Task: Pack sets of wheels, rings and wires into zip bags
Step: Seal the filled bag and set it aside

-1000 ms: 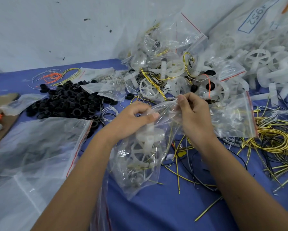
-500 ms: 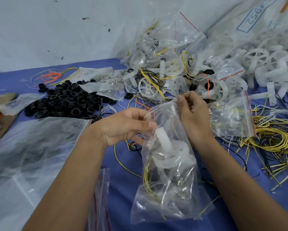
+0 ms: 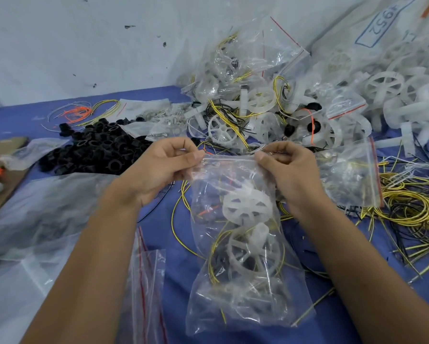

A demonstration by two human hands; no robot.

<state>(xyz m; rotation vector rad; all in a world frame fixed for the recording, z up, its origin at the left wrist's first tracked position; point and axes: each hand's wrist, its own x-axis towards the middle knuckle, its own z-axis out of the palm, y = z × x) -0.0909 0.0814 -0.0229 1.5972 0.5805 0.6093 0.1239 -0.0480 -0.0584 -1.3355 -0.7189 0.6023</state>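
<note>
A clear zip bag (image 3: 240,289) hangs upright in front of me, filled with white plastic wheels (image 3: 245,207), yellow and black wires and some dark parts. My left hand (image 3: 158,167) pinches the left end of the bag's top strip. My right hand (image 3: 288,167) pinches the right end, so the strip is stretched level between them. Loose black rings (image 3: 94,147) lie heaped at the left. Bare white wheels (image 3: 385,83) are piled at the far right, and yellow and black wires (image 3: 412,207) are tangled on the right.
Packed zip bags (image 3: 255,58) are heaped against the wall at the back. Empty zip bags (image 3: 146,281) with red strips lie near my left forearm, beside a large clear plastic sheet (image 3: 34,214). Another filled bag (image 3: 352,175) lies right of my right hand. A blue cloth (image 3: 178,259) covers the table.
The bag swung from a slant to hanging straight down. My hands moved apart along its top edge, from bunched near the middle to one at each end, pulling the strip flat.
</note>
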